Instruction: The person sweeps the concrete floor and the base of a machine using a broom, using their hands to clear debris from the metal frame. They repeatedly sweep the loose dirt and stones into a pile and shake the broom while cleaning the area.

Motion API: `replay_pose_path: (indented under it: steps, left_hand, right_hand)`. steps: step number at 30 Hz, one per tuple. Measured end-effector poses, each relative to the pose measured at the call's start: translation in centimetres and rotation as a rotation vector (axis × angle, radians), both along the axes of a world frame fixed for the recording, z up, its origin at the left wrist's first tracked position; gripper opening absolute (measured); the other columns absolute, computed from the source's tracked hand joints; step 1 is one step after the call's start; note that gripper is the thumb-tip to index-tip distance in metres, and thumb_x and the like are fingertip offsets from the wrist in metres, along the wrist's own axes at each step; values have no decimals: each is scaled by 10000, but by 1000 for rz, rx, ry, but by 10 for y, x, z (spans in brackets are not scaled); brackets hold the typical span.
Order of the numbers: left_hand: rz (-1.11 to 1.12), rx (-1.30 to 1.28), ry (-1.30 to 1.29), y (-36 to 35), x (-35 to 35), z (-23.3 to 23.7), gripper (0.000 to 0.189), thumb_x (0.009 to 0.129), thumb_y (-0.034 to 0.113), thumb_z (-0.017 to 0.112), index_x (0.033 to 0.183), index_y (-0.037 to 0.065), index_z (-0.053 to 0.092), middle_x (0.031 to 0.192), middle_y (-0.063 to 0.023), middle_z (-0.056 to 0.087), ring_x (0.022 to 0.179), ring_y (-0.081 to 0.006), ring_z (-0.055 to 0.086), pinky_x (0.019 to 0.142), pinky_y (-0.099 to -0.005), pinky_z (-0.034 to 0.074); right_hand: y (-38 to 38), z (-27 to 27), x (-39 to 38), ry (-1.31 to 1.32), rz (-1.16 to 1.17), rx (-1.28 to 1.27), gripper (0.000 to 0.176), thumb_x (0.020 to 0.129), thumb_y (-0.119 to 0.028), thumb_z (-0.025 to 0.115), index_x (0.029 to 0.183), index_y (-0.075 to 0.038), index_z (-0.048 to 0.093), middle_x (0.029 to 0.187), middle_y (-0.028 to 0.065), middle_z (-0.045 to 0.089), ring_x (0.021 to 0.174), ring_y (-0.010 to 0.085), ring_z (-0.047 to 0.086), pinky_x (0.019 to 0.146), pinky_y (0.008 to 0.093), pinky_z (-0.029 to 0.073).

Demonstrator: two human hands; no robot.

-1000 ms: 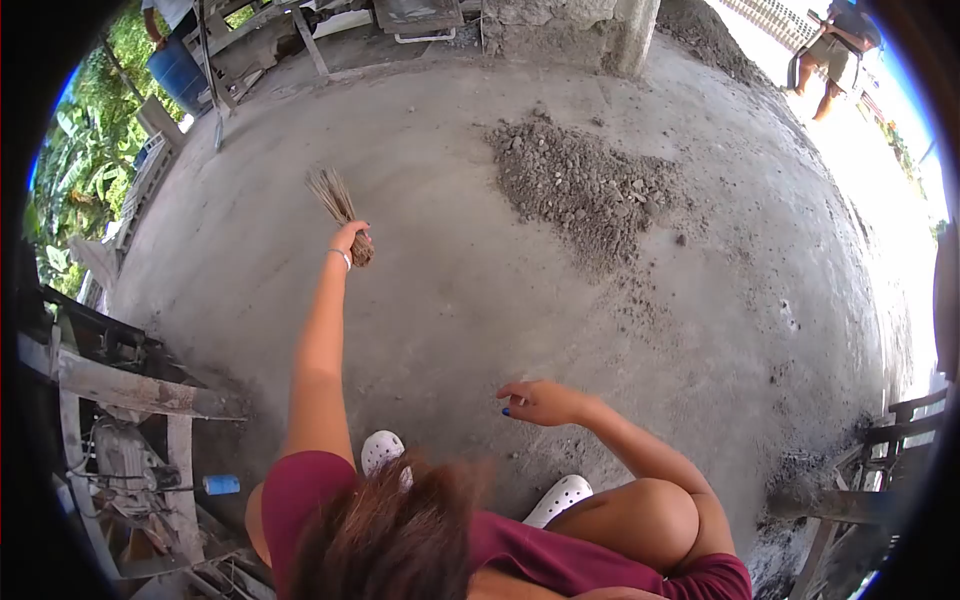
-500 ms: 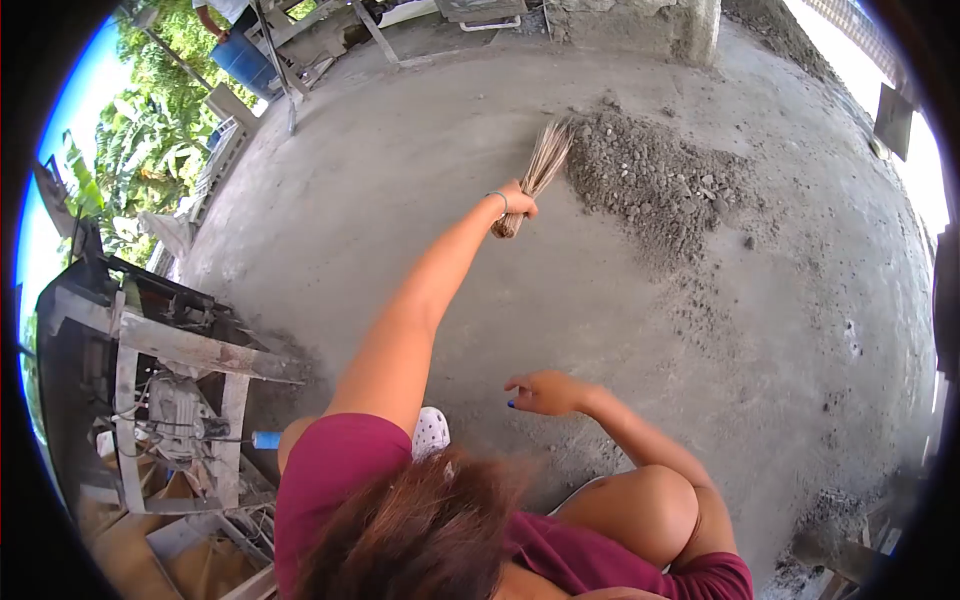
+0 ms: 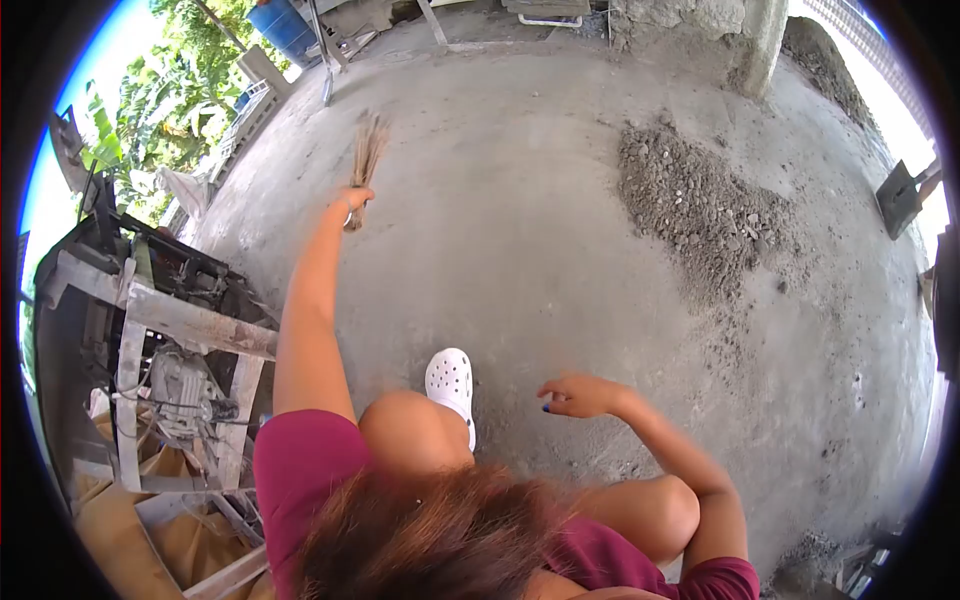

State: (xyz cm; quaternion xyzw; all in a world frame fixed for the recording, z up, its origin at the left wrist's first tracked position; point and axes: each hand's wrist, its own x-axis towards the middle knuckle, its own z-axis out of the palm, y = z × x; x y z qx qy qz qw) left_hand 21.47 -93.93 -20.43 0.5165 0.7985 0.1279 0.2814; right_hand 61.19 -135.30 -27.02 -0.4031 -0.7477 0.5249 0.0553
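My left hand [image 3: 357, 196] is closed round the bound end of a stick broom [image 3: 368, 150], its thin bristles pointing up and away over the grey floor, left of the middle. A band circles my left wrist. My right hand [image 3: 578, 396] hangs in the air above the floor with nothing in it, fingers loosely bent and apart, a blue nail showing. Right of the broom, well apart from it, lies a heap of grey rubble and dirt [image 3: 700, 200].
A wooden frame [image 3: 200, 325] with an engine-like machine [image 3: 185, 395] stands close on the left. My foot in a white clog [image 3: 449, 385] is on the floor. Farther off are a blue drum [image 3: 283, 32], a concrete post [image 3: 765, 50] and a shovel blade [image 3: 897, 200] at the right.
My left hand has swung the broom leftward, away from the rubble heap. The view has shifted, and my knee and white clog show more fully. My right hand keeps much the same pose.
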Motion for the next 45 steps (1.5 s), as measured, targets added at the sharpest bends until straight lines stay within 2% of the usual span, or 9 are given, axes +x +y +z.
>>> replay_pose_path:
  steps: [5, 10, 15, 21, 24, 28, 33, 38, 45]
  left_hand:
    - [134, 72, -359, 83, -84, -127, 482, 623, 243, 698, 959, -83, 586, 994, -172, 591, 881, -244, 578, 725, -405, 472]
    - [164, -130, -179, 155, 14, -139, 524, 638, 124, 659, 1081, -98, 486, 1062, -213, 554, 890, -275, 588, 681, -415, 502]
    - [-566, -174, -221, 153, 172, -126, 718, 634, 138, 670, 1223, -16, 290, 1082, -239, 530, 998, -338, 546, 828, -404, 460]
    - [-1076, -299, -307, 66, 304, -129, 801, 582, 189, 680, 1230, -44, 271, 909, -204, 566, 724, -276, 602, 637, -361, 491]
    - [-940, -251, -632, 20, 328, -146, 753, 634, 214, 684, 1219, -46, 288, 890, -174, 562, 659, -237, 595, 586, -337, 493]
    - [-692, -152, -994, -27, 302, -109, 570, 775, 268, 577, 1197, -31, 337, 902, -140, 557, 792, -206, 572, 694, -295, 467]
    - [-487, 181, -1302, -23, 257, -108, 471, 877, 308, 367, 1220, -15, 355, 1087, -166, 525, 1008, -238, 516, 847, -316, 400]
    - [22, 477, -1405, 11, 196, -97, 325, 904, 268, 364, 1088, 31, 489, 997, -16, 495, 954, -95, 448, 807, -244, 379]
    - [113, 459, -1051, 14, 150, -83, 524, 876, 407, 303, 1307, 119, 376, 1356, -25, 327, 1270, -234, 207, 1026, -424, 109]
  right_hand:
    - [-7, 15, 73, -207, -409, -233, 352, 852, -258, 506, 1148, -68, 504, 912, 102, 617, 830, 190, 583, 712, 307, 463]
    - [-4, 64, 97, -400, -777, -509, 299, 867, -206, 480, 1134, -77, 522, 923, 86, 615, 831, 158, 582, 696, 295, 477]
    - [49, 86, 59, -307, -825, -623, 298, 861, -211, 472, 1123, -82, 533, 900, 71, 615, 787, 145, 574, 675, 277, 470]
    - [164, 36, 9, -390, -529, -673, 329, 795, -179, 481, 1104, -85, 544, 845, 54, 602, 749, 139, 556, 648, 280, 467]
    - [229, 1, 16, -427, -805, -600, 363, 815, -275, 402, 1078, -62, 533, 883, 77, 582, 762, 157, 557, 614, 307, 471]
    - [290, 2, -11, 106, -1517, -249, 547, 837, -514, 363, 1122, -61, 477, 965, 111, 561, 755, 187, 566, 577, 312, 470]
    - [348, 11, -74, 854, -1441, -211, 551, 816, -357, 579, 1207, -36, 360, 1067, 130, 507, 986, 182, 501, 827, 305, 424]
    - [419, 44, -115, 496, -871, -234, 570, 809, -316, 589, 1248, -52, 339, 1027, 138, 533, 930, 202, 533, 769, 304, 464]
    - [552, -46, -90, 278, -648, -410, 337, 787, -310, 610, 879, 4, 531, 731, 112, 562, 556, 207, 572, 467, 344, 508]
